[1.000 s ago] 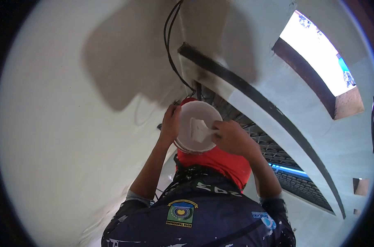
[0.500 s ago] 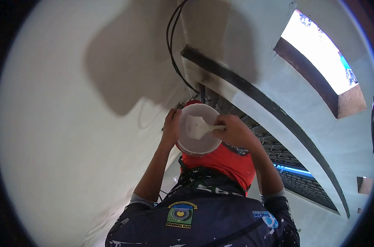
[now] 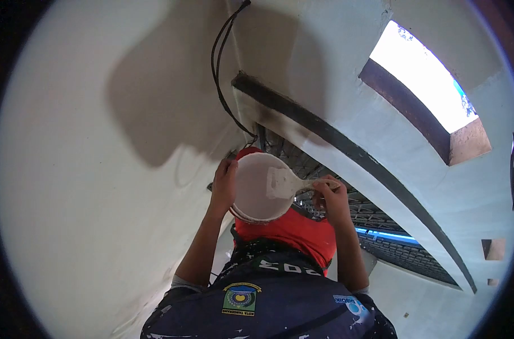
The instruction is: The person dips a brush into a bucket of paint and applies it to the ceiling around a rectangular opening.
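Note:
A round white bucket [image 3: 248,189] is held in front of the body, its open top facing the camera. My left hand [image 3: 225,183] grips its rim on the left side. My right hand [image 3: 331,198] is closed on the handle of a scraper [image 3: 284,183], whose wide, white-coated blade lies over the bucket's opening near the right rim. Pale material coats the bucket's inside; how deep it goes cannot be told.
A smooth pale wall [image 3: 59,169] rises on the left. A black cable [image 3: 216,68] hangs at the top centre. To the right are a dark curved band [image 3: 347,141], a bright window opening [image 3: 423,73] and metal latticework [image 3: 375,212] below.
My right hand has moved right and turned, drawing the scraper from the middle of the bucket toward its right rim. The bucket and my left hand have shifted slightly left and down in view.

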